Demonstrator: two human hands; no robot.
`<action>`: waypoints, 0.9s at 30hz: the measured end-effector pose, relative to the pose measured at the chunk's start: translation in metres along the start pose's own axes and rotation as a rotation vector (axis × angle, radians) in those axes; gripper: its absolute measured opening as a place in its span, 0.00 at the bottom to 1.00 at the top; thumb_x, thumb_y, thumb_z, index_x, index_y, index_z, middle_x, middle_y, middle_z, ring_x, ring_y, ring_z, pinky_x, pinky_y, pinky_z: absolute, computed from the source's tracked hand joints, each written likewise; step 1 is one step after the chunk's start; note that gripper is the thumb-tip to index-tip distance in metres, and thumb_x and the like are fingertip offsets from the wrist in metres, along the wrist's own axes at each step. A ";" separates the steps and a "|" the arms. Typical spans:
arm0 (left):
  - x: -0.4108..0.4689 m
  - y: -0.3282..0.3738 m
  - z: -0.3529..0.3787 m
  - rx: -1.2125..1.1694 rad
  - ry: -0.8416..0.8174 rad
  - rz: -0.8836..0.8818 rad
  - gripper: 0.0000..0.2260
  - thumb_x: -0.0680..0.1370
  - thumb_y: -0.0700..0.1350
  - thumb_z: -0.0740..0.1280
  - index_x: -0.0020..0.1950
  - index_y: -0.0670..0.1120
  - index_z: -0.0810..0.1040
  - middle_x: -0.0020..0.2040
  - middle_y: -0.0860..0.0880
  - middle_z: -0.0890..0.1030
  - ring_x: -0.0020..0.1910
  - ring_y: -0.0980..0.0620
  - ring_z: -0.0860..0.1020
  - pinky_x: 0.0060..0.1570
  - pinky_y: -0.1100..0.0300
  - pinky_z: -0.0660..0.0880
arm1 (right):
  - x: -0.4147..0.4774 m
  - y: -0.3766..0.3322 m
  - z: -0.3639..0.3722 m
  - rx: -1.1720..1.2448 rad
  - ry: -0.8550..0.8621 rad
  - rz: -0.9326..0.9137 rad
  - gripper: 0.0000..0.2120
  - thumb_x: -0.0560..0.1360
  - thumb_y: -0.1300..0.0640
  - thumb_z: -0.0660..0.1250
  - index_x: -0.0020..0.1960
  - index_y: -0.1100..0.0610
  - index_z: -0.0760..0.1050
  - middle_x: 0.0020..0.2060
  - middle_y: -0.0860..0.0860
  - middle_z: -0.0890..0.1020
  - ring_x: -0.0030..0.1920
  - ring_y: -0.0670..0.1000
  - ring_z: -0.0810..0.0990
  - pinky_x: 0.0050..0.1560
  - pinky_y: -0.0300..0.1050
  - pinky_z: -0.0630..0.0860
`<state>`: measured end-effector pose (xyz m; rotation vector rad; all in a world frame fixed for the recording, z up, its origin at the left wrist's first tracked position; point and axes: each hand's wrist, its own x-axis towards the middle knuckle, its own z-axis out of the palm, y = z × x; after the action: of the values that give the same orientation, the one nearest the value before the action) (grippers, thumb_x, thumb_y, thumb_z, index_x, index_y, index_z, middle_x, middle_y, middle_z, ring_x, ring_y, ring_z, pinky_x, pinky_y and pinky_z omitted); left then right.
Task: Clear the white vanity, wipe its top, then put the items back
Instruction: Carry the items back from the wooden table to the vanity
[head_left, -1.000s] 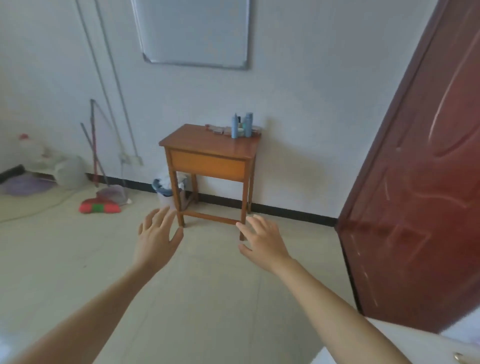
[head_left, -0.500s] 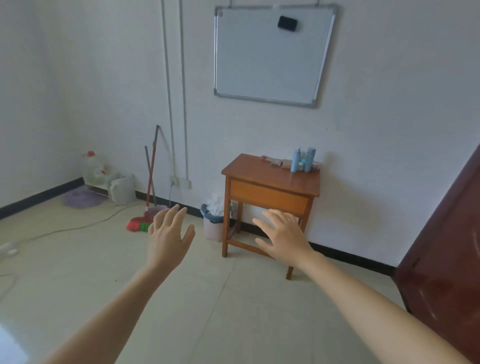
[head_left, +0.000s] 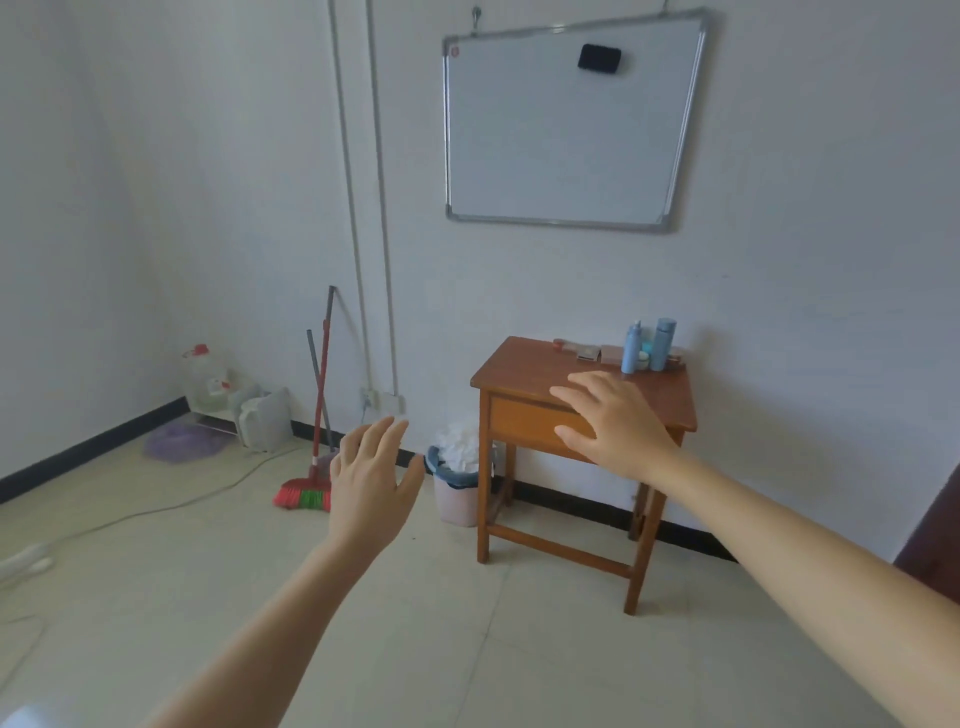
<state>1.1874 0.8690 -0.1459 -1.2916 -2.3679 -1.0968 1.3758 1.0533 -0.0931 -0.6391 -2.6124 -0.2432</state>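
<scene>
Left hand (head_left: 371, 483) and right hand (head_left: 613, 421) reach forward, fingers spread, holding nothing. Two blue bottles (head_left: 630, 351) stand at the far right of the wooden table (head_left: 519, 369), beyond the right hand.

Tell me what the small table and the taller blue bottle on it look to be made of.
Table: wood by the look, reddish-brown with a smooth, slightly glossy finish; square legs and rails joined like solid timber, though veneer can't be ruled out. Taller blue bottle: probably plastic, pale opaque blue, matte; too small to be sure.
</scene>
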 end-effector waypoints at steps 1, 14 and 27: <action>0.016 -0.001 0.003 0.016 0.007 0.008 0.19 0.77 0.45 0.63 0.68 0.43 0.69 0.69 0.46 0.69 0.70 0.45 0.60 0.66 0.48 0.58 | 0.014 0.006 0.006 0.026 0.011 0.006 0.23 0.77 0.50 0.61 0.70 0.55 0.66 0.69 0.56 0.68 0.70 0.55 0.63 0.68 0.52 0.60; 0.199 0.006 0.088 -0.035 0.052 -0.019 0.21 0.78 0.51 0.57 0.69 0.45 0.66 0.70 0.49 0.67 0.71 0.49 0.57 0.68 0.50 0.56 | 0.170 0.102 0.072 0.217 0.000 0.044 0.23 0.77 0.45 0.59 0.71 0.50 0.63 0.71 0.49 0.63 0.71 0.48 0.59 0.69 0.46 0.57; 0.316 -0.044 0.239 0.021 -0.182 -0.091 0.20 0.80 0.51 0.56 0.71 0.48 0.63 0.72 0.50 0.64 0.72 0.50 0.56 0.69 0.53 0.56 | 0.235 0.194 0.194 0.056 -0.327 0.290 0.28 0.77 0.39 0.53 0.73 0.47 0.54 0.73 0.49 0.58 0.74 0.52 0.51 0.72 0.52 0.51</action>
<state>1.0018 1.2206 -0.1708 -1.3407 -2.5865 -1.0154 1.2080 1.3685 -0.1458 -1.1047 -2.7698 0.0276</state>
